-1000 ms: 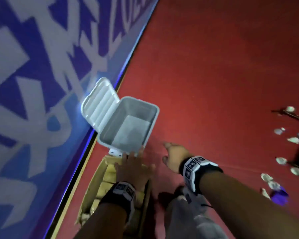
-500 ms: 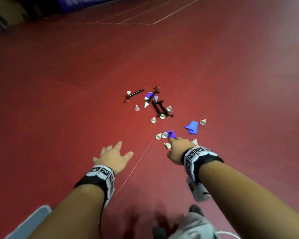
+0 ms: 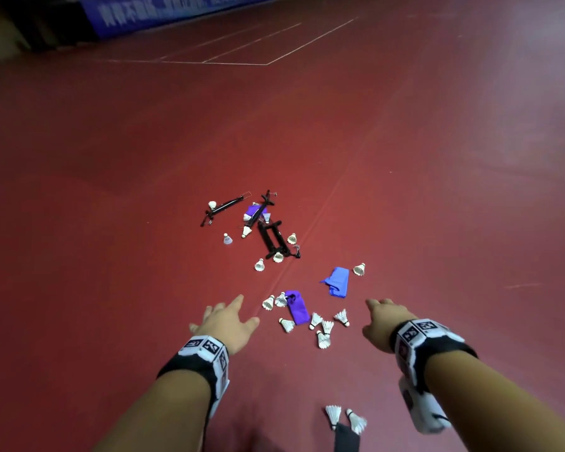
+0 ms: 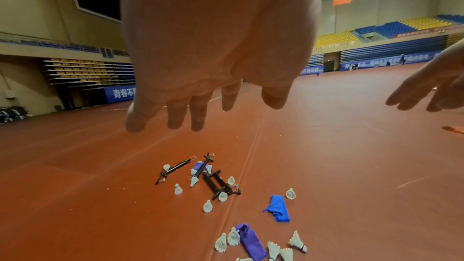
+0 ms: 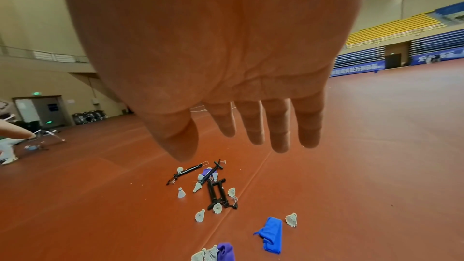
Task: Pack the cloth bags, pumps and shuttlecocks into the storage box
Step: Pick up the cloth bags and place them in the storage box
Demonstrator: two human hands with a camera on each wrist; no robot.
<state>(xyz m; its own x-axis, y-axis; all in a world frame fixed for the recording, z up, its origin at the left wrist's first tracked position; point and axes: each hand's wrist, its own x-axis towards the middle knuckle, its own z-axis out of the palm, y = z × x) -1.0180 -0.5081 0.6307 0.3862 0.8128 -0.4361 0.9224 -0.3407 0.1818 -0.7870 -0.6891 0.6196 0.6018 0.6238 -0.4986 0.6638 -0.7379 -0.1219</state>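
Scattered on the red floor lie several white shuttlecocks (image 3: 287,325), black pumps (image 3: 272,239) and cloth bags. A purple bag (image 3: 297,307) lies nearest, between my hands; a blue bag (image 3: 337,282) lies just beyond it, and another purple bag (image 3: 254,211) sits under a pump farther off. My left hand (image 3: 224,318) hovers left of the near shuttlecocks, fingers spread and empty. Right of them my right hand (image 3: 381,316) hangs, fingers straight, holding nothing. The left wrist view shows the pumps (image 4: 216,184) below the left hand (image 4: 200,112). The storage box is out of view.
Two more shuttlecocks (image 3: 333,415) lie by a dark shoe at the bottom edge. A floor seam runs diagonally through the pile. White court lines and a blue banner (image 3: 163,11) are far ahead; bare red floor surrounds the pile.
My view swung from the open grey box at the wall to the scattered pile. Both hands left the box area and now reach out over the near shuttlecocks, the right moving rightward.
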